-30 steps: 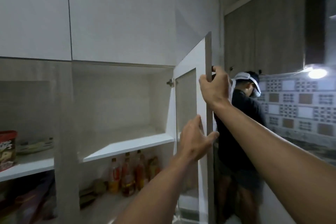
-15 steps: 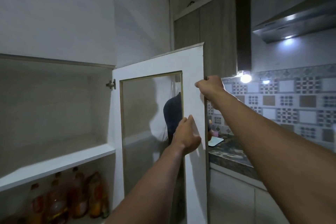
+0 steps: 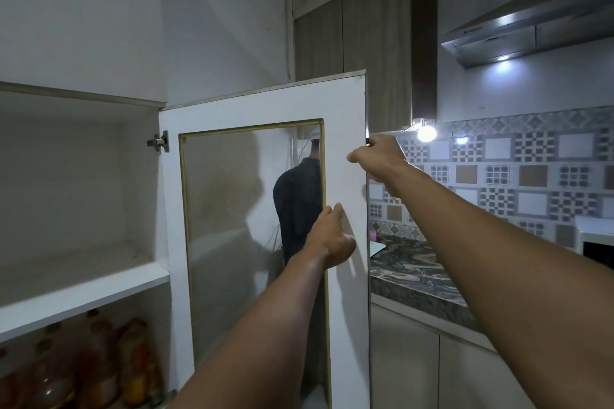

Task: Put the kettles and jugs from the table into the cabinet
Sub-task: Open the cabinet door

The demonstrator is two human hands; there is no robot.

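In the head view the cabinet door (image 3: 345, 116) stands swung open in the middle of the picture. It is a white frame around a glass panel (image 3: 232, 226) with a thin golden edge. The right hand (image 3: 378, 156) grips the free edge of the cabinet door, in its upper part, with the fingers curled round that edge. The left hand (image 3: 332, 239) is lower on the cabinet door, on the white frame just beside the glass panel. Its fingers are straight and close together, pointing up. They seem to press on the frame, although the contact is not fully clear from this angle.

Left of the cabinet door is the cabinet (image 3: 143, 176) itself, joined to the door by a metal hinge (image 3: 158, 142). Its upper compartment is open to the view, with a white shelf (image 3: 83, 295) as its floor. Under this shelf, lower left of the cabinet door, stand several bottles (image 3: 99, 359) with orange and red content, blurred.

Through the glass panel a person (image 3: 295, 202) in dark clothes shows, behind the cabinet door. Right of the cabinet door is a marbled countertop (image 3: 415, 279). Above it are a patterned tiled wall (image 3: 531, 169) and a bright lamp (image 3: 426, 133). Upper right of the cabinet door hangs a steel range hood (image 3: 531, 30).
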